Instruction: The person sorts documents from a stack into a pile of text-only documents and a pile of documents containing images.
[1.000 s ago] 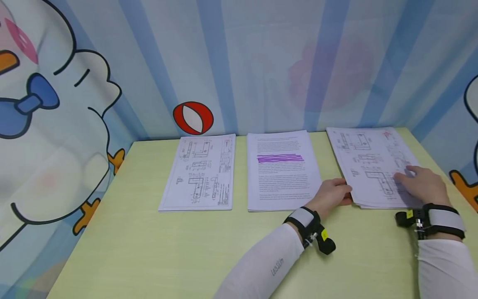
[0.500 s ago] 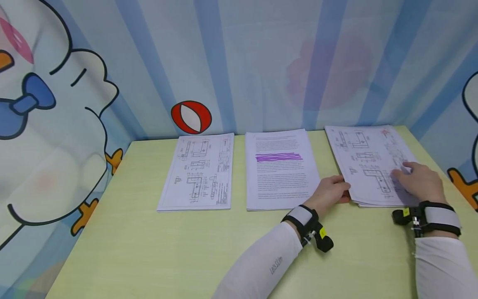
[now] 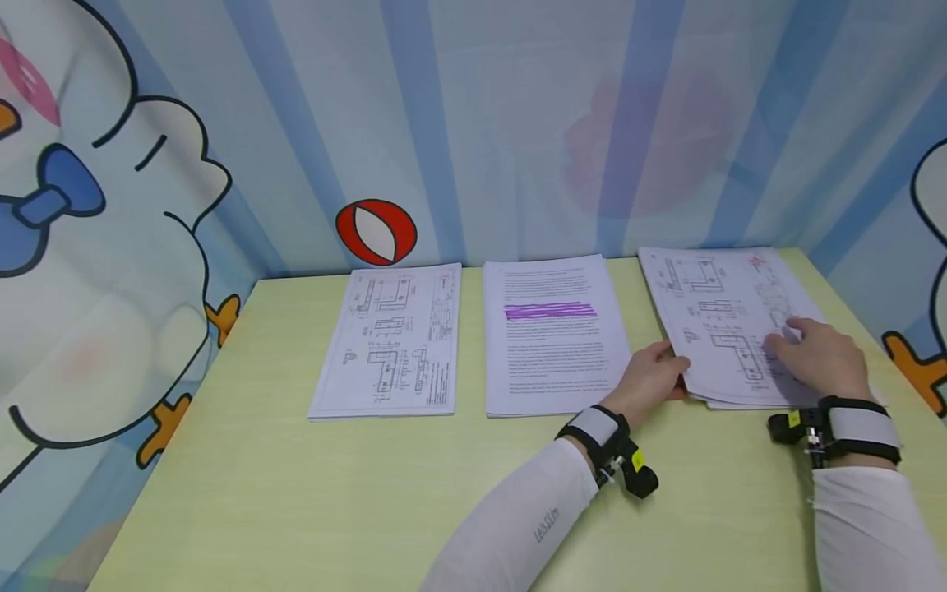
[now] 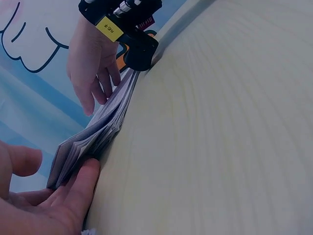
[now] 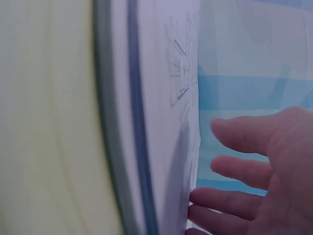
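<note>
Three stacks of printed paper lie in a row in the head view. My left hand is at the near left edge of the right paper stack, which has technical drawings on top. In the left wrist view, the fingers lie under that stack's fanned edge, while the thumb stands off above it. My right hand is over the stack's right side, fingers spread and extended. Fingertips meet the top sheet in the right wrist view. A few lower sheets stick out at the near edge.
The middle stack shows text with purple marker strokes, partly behind my left hand. Another drawing stack lies to the left. A striped cartoon curtain stands along the back of the pale yellow table.
The right stack and my right hand have shifted slightly left. My left hand keeps its place at the stack's edge. The whole head view has drifted a little.
</note>
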### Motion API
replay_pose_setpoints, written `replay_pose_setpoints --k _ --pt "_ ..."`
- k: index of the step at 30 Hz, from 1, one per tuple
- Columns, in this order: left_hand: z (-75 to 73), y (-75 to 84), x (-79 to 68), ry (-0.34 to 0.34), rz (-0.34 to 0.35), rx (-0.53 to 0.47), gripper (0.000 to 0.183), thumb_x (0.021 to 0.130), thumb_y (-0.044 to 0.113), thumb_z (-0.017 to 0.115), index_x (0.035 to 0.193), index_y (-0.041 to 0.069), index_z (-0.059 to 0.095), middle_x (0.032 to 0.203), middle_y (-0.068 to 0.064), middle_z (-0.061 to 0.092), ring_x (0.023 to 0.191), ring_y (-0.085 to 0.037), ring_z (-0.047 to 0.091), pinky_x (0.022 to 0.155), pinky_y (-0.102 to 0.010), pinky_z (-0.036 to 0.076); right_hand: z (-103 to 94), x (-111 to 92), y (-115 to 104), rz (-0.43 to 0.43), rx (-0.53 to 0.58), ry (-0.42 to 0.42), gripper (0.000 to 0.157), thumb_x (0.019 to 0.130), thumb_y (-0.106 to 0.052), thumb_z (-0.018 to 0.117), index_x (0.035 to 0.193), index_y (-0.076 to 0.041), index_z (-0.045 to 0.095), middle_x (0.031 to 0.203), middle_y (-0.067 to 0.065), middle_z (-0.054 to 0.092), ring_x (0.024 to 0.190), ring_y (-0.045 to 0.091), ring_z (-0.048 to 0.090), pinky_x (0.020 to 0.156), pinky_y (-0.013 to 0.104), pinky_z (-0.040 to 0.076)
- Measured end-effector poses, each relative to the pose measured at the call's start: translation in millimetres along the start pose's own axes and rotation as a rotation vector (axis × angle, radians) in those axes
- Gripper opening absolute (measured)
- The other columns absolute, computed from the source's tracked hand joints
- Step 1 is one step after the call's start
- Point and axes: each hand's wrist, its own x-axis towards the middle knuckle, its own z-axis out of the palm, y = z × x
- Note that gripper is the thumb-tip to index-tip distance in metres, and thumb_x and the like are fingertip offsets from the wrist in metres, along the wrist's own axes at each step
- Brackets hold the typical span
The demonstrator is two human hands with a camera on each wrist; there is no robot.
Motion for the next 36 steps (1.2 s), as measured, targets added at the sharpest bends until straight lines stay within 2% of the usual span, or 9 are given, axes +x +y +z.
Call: replay_pose_setpoints --k 6,10,13,16,19,21,25,30,36 --pt "-3.8 -0.4 -1.1 -0.028 0.014 -0.051 0.032 0.091 0.018 0.055 0.122 0.013 0.059 0.094 -0.003 0.068 0.079 -0.014 0.065 0.077 -0.038 0.057 4.0 3 -1 0.0 0.086 0.072 0.072 0.094 -0.044 0.041 0.137 0.014 0.034 0.12 0.045 0.046 0.099 0.054 0.049 0.067 0.054 0.042" --pt "-6.3 -0.5 -1.8 -0.046 0.038 -0.04 0.031 0.092 0.019 0.052 0.121 0.012 0.059 0.102 -0.004 0.069 0.088 -0.015 0.066 0.082 -0.038 0.055 7.5 1 -10 -0.049 0.1 0.097 0.069 0.094 -0.042 0.042 0.134 0.014 0.038 0.116 0.044 0.05 0.096 0.054 0.052 0.067 0.055 0.043" --pt "-8.1 0.9 -2.4 -0.013 0.068 0.031 0.031 0.093 0.018 0.049 0.122 0.012 0.06 0.109 -0.005 0.069 0.091 -0.012 0.063 0.083 -0.031 0.052 10.6 0 -18 -0.076 0.083 0.106 0.064 0.094 -0.039 0.044 0.132 0.013 0.042 0.113 0.043 0.053 0.092 0.053 0.055 0.063 0.052 0.043" --pt "-10.9 4.3 -3.5 0.056 0.085 0.103 0.029 0.093 0.015 0.046 0.114 0.009 0.063 0.105 -0.007 0.069 0.08 -0.01 0.057 0.07 -0.025 0.044 12.9 -2 -25 -0.093 0.077 0.116 0.061 0.094 -0.037 0.045 0.131 0.012 0.044 0.111 0.042 0.056 0.089 0.051 0.057 0.06 0.049 0.043" --pt "-15.3 7.7 -4.4 0.09 0.087 0.105 0.027 0.092 0.011 0.044 0.108 0.003 0.065 0.099 -0.009 0.069 0.072 -0.012 0.052 0.061 -0.024 0.038 13.8 -3 -29 -0.103 0.094 0.119 0.061 0.094 -0.037 0.045 0.132 0.011 0.044 0.111 0.042 0.056 0.09 0.051 0.057 0.062 0.051 0.043" --pt "-18.8 8.6 -4.5 0.101 0.074 0.089 0.026 0.091 0.009 0.045 0.106 0.003 0.064 0.097 -0.009 0.069 0.072 -0.013 0.052 0.062 -0.025 0.039 14.2 -3 -30 -0.109 0.101 0.121 0.062 0.094 -0.038 0.045 0.132 0.011 0.045 0.111 0.042 0.056 0.091 0.052 0.056 0.063 0.053 0.043" --pt "-28.4 5.9 -3.5 0.113 0.05 0.021 0.027 0.089 0.005 0.046 0.11 0.005 0.063 0.097 -0.008 0.067 0.079 -0.014 0.056 0.075 -0.032 0.047 15.3 -3 -32 -0.105 0.124 0.108 0.063 0.095 -0.04 0.044 0.132 0.011 0.044 0.115 0.042 0.054 0.097 0.053 0.054 0.069 0.057 0.043" --pt "-45.1 1.0 -5.2 0.099 0.072 -0.045 0.033 0.092 0.008 0.045 0.12 0.015 0.059 0.104 -0.005 0.068 0.09 -0.015 0.062 0.089 -0.039 0.049 17.7 -1 -38 -0.114 0.232 0.042 0.068 0.095 -0.044 0.04 0.139 0.008 0.035 0.129 0.043 0.043 0.114 0.056 0.042 0.086 0.066 0.038" --pt "-71.2 2.2 -10.9 0.074 0.133 -0.076 0.038 0.095 0.015 0.044 0.132 0.023 0.051 0.116 -0.001 0.064 0.101 -0.015 0.06 0.096 -0.041 0.046 21.4 -1 -59 -0.097 0.428 -0.026 0.084 0.093 -0.05 0.04 0.149 -0.002 0.001 0.145 0.041 0.018 0.127 0.058 0.027 0.098 0.069 0.028"
